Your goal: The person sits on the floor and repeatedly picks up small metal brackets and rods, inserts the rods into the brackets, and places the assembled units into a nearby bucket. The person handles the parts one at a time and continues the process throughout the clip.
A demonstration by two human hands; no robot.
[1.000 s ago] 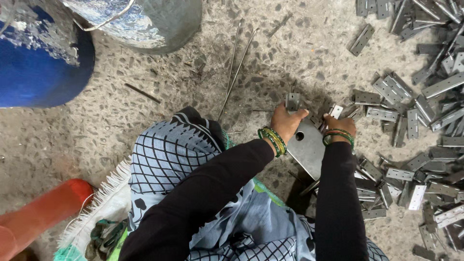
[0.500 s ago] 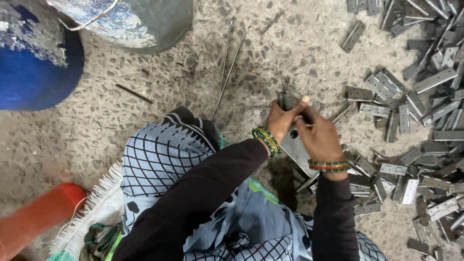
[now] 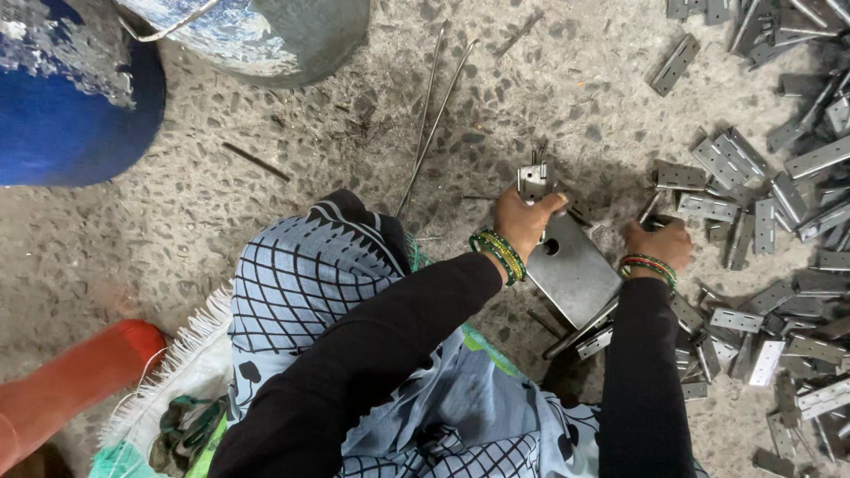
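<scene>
My left hand (image 3: 524, 219) grips a small metal hinge (image 3: 532, 181) and holds it upright at the top edge of a flat grey steel plate (image 3: 575, 270) with a hole in it. My right hand (image 3: 660, 242) reaches to the right of the plate and closes on a metal piece (image 3: 650, 209) at the edge of the hinge pile; the piece is mostly hidden by the fingers. Both wrists wear green and red bangles. My knees, in blue checked cloth, are below.
Several loose metal hinges (image 3: 761, 204) lie heaped on the right of the speckled stone floor. Two thin metal rods (image 3: 434, 115) lie at top centre. A blue drum (image 3: 71, 97) and a grey bucket (image 3: 266, 35) stand top left; an orange pipe (image 3: 80, 381) lies bottom left.
My right hand has left the hinge held at the plate and moved right to the pile. My left hand stays on the hinge at the plate's top edge.
</scene>
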